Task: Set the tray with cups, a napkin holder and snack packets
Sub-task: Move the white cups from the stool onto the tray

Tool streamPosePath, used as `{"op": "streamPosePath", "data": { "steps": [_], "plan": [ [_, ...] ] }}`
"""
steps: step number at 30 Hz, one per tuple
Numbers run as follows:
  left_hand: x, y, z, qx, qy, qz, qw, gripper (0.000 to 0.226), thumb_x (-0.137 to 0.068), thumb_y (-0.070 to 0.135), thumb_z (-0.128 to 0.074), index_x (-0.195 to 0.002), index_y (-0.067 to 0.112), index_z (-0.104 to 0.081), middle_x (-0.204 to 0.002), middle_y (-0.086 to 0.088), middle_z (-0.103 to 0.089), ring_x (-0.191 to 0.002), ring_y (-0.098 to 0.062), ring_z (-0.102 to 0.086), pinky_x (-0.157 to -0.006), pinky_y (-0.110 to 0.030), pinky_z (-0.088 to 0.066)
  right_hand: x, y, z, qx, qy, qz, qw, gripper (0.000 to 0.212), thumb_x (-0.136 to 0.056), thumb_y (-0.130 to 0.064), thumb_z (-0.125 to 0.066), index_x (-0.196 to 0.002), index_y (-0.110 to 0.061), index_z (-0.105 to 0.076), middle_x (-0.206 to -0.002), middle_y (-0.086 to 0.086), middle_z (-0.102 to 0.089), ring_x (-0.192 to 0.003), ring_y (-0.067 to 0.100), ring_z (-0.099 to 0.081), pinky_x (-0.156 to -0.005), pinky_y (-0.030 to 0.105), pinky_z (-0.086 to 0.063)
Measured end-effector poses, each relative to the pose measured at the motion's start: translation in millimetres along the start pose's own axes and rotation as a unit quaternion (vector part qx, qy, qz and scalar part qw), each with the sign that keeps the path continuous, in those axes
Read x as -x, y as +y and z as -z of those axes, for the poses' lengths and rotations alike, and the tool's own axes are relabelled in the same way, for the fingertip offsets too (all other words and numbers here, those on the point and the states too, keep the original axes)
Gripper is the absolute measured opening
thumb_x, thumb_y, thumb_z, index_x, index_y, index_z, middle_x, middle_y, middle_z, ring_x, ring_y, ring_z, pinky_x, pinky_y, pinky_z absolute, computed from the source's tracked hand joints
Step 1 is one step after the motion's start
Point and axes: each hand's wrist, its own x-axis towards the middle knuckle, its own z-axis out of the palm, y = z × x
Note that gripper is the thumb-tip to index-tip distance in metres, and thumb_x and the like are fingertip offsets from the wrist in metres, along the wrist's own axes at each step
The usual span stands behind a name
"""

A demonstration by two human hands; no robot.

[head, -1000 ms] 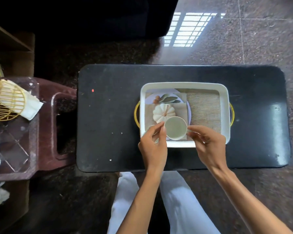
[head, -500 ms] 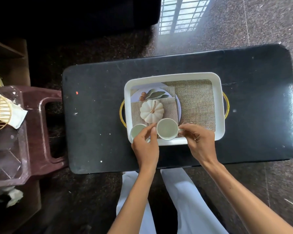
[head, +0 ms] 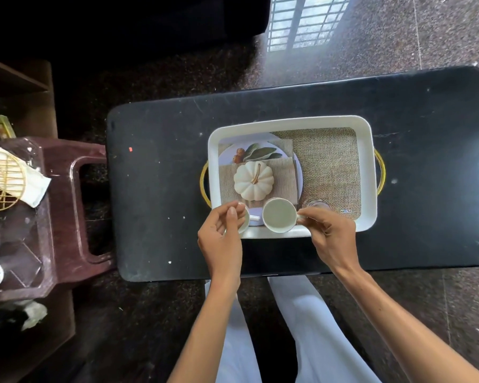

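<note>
Pinching a cup [head: 278,218] by its handle, the fingers of the right hand [head: 329,239] hold it at the near edge of the tray [head: 288,121], centre frame. The left hand [head: 221,239] curls its fingers round a second cup [head: 245,221] beside it, probably to line them up.

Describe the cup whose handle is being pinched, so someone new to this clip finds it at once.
On the black table sits a white tray with gold handles, and two pale cups stand along its near edge. The right cup is the one: its round mouth shows fully and the right hand pinches its handle, while the left cup is half covered by the left hand.
</note>
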Motion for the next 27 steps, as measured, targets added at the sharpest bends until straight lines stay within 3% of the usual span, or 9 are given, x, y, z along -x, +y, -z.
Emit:
{"op": "streamPosePath", "data": {
  "steps": [3, 6, 8, 12, 16, 20, 24, 27],
  "plan": [
    [-0.2, -0.7, 5.1, 0.006, 0.008, 0.004, 1.000, 0.021, -0.102, 0.008, -0.058, -0.097, 0.019, -0.075, -0.089, 0.003, -0.082, -0.089, -0.012, -0.079, -0.078, -0.020, -0.061, 3.6, 0.2, -3.4, 0.008, 0.004, -0.009, 1.000, 0.027, -0.079, 0.006, -0.078, -0.100, -0.010, -0.079, -0.093, -0.006, -0.075, -0.088, 0.009, -0.072, -0.083, 0.029, -0.060],
    [-1.0, -2.8, 9.8, 0.011, 0.011, 0.010, 1.000, 0.021, -0.102, 0.008, -0.058, -0.098, 0.019, -0.075, -0.090, 0.003, -0.082, -0.091, -0.013, -0.079, -0.082, -0.023, -0.062, 5.9, 1.2, -5.3, 0.009, 0.004, -0.031, 0.999, 0.028, -0.079, 0.005, -0.078, -0.101, -0.012, -0.079, -0.092, -0.012, -0.073, -0.089, -0.005, -0.069, -0.083, 0.012, -0.054],
    [-0.9, -4.1, 13.1, 0.012, 0.010, 0.016, 1.000, 0.020, -0.102, 0.008, -0.057, -0.100, 0.017, -0.075, -0.091, 0.003, -0.082, -0.092, -0.013, -0.079, -0.082, -0.023, -0.061, 6.2, 2.5, -6.6, 0.006, 0.005, -0.037, 0.999, 0.025, -0.079, 0.003, -0.079, -0.100, -0.012, -0.079, -0.092, -0.014, -0.072, -0.091, -0.009, -0.068, -0.083, 0.010, -0.053],
    [1.6, -3.8, 23.7, 0.024, 0.008, 0.021, 0.999, 0.018, -0.104, 0.012, -0.057, -0.107, 0.012, -0.075, -0.096, -0.003, -0.082, -0.095, -0.014, -0.079, -0.085, -0.024, -0.062, 6.3, 0.7, -7.8, 0.018, -0.002, -0.048, 0.999, 0.018, -0.082, -0.012, -0.079, -0.100, -0.014, -0.079, -0.091, -0.008, -0.075, -0.089, -0.002, -0.069, -0.081, 0.014, -0.055],
    [3.0, 4.0, 35.6, 0.084, 0.011, 0.038, 0.996, 0.021, -0.106, 0.018, -0.053, -0.111, 0.013, -0.073, -0.100, -0.007, -0.081, -0.100, -0.018, -0.078, -0.085, -0.023, -0.061, 4.3, -2.2, -8.3, 0.023, -0.022, -0.075, 0.997, 0.017, -0.084, -0.012, -0.078, -0.101, -0.013, -0.078, -0.093, -0.003, -0.076, -0.090, 0.008, -0.072, -0.082, 0.024, -0.058],
    [2.2, 12.7, 52.0, 0.137, 0.031, 0.057, 0.988, 0.026, -0.108, 0.024, -0.050, -0.119, 0.010, -0.069, -0.104, -0.010, -0.080, -0.104, -0.021, -0.077, -0.087, -0.026, -0.061, -2.8, -11.7, -2.8, 0.027, -0.086, -0.098, 0.991, 0.023, -0.086, -0.013, -0.075, -0.109, -0.012, -0.075, -0.100, -0.003, -0.074, -0.094, 0.012, -0.071, -0.081, 0.013, -0.053],
    [-2.7, 22.5, 80.1, 0.131, 0.061, 0.051, 0.988, 0.027, -0.108, 0.026, -0.048, -0.119, 0.017, -0.071, -0.107, -0.004, -0.081, -0.103, -0.018, -0.077, -0.083, -0.027, -0.062, -10.8, -27.1, 2.7, 0.062, -0.144, -0.074, 0.985, 0.035, -0.087, -0.021, -0.074, -0.121, -0.026, -0.067, -0.114, -0.012, -0.065, -0.100, 0.005, -0.063, -0.084, 0.022, -0.050],
    [-7.7, 29.5, 112.5, 0.126, 0.097, 0.040, 0.986, 0.026, -0.109, 0.024, -0.047, -0.115, 0.021, -0.073, -0.105, 0.000, -0.081, -0.099, -0.017, -0.077, -0.081, -0.030, -0.063, -13.5, -42.5, 1.1, 0.092, -0.120, -0.050, 0.987, 0.029, -0.088, -0.033, -0.069, -0.114, -0.045, -0.063, -0.113, -0.014, -0.065, -0.099, 0.010, -0.065, -0.075, 0.013, -0.050]
  ]
}}
